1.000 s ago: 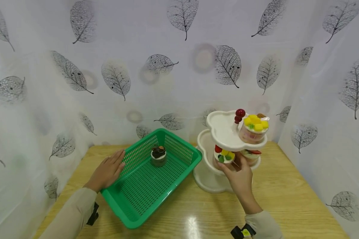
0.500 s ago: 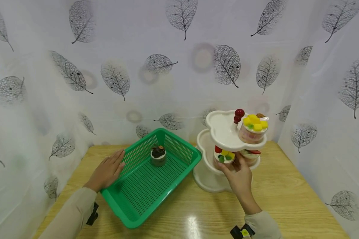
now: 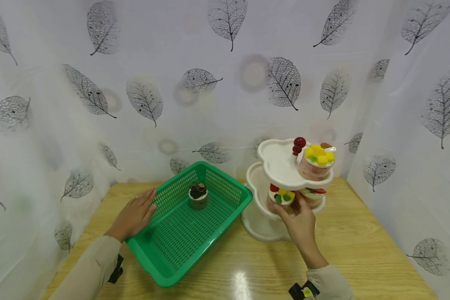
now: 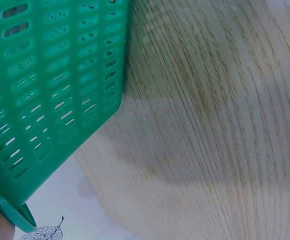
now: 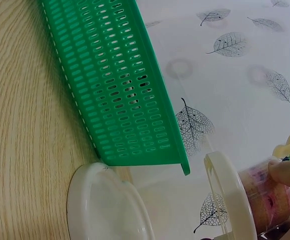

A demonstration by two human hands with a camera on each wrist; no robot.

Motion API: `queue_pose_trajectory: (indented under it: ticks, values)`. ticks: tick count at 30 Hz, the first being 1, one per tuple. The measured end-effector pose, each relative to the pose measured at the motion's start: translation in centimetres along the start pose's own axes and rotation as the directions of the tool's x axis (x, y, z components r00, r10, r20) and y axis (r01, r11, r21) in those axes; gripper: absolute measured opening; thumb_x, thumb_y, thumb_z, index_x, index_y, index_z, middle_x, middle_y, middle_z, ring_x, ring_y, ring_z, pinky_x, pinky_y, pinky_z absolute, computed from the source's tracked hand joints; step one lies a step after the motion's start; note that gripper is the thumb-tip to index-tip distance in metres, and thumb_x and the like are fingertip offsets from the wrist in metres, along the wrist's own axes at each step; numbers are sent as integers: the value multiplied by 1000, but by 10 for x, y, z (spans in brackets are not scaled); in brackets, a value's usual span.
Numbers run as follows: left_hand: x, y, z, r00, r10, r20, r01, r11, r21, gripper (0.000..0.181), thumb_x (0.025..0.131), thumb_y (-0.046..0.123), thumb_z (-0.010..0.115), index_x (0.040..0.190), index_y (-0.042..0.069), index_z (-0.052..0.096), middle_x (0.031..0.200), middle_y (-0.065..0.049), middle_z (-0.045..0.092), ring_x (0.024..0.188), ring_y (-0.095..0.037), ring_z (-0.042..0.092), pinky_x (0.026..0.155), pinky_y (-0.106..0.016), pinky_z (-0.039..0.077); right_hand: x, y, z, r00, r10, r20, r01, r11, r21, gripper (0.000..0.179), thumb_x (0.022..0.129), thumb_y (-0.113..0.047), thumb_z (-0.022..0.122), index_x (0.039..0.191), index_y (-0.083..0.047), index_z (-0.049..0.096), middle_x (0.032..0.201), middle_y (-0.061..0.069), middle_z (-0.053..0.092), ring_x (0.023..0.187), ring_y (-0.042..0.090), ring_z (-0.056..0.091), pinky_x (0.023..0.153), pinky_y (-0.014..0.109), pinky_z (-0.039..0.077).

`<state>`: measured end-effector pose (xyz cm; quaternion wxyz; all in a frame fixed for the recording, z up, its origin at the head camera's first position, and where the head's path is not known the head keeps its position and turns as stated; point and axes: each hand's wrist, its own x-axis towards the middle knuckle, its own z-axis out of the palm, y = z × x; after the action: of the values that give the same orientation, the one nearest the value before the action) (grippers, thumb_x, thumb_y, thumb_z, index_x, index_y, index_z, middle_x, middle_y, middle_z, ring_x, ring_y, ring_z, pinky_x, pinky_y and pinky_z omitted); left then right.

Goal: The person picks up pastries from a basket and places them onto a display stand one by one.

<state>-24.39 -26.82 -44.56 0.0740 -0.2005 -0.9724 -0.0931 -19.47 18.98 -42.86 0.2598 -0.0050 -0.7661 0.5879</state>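
In the head view my left hand (image 3: 133, 214) rests on the left rim of a green plastic basket (image 3: 183, 237), fingers straight. My right hand (image 3: 301, 227) grips a clear dessert cup (image 3: 281, 198) topped with red, yellow and green fruit, thumb on its near side. That cup sits on the middle tier of a white three-tier stand (image 3: 277, 160). The right wrist view shows its pink and brown layers (image 5: 267, 197) close over the tier rim. Behind the fingers, another cup with a red topping (image 3: 313, 196) is partly hidden. Inside the basket stands a chocolate-topped cup (image 3: 198, 200).
A cup with yellow cubes (image 3: 316, 160) stands on the top tier beside the stand's red knob (image 3: 299, 143). The wooden table (image 3: 360, 237) carries both basket and stand, which stand close together. A leaf-printed curtain (image 3: 210, 112) hangs behind and at both sides.
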Motion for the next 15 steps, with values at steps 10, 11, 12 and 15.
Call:
queue_pose_trajectory:
  ticks: [10,11,12,15]
  values:
    - [0,0,0,1000,0,-4,0,1000,8,54,106,28,34,148,-5,28,153,-23,29,140,-41,27,113,-57,20,-1,-5,0,1000,-19,8,19,1000,6,71,76,4,78,139,6,45,128,29,54,115,34,54,91,6,42]
    - [0,0,0,1000,-1,-4,1,1000,8,54,105,28,34,148,-5,28,153,-23,29,140,-41,27,113,-57,20,-2,-10,0,1000,-23,10,23,1000,4,71,76,5,78,139,7,45,128,30,53,116,35,54,91,7,42]
    - [0,0,-1,1000,-2,-4,2,1000,6,54,105,28,35,148,-5,28,153,-23,29,140,-41,27,113,-57,20,-2,-10,0,1000,-28,13,28,1000,8,71,76,4,77,139,7,44,129,30,53,116,35,53,91,7,42]
    - [0,0,0,1000,-2,-4,2,1000,5,54,105,28,35,148,-4,28,153,-23,29,140,-41,27,113,-57,20,-3,-11,-1,999,-28,19,28,1000,2,71,77,3,77,140,6,43,131,29,52,118,35,52,94,9,42]
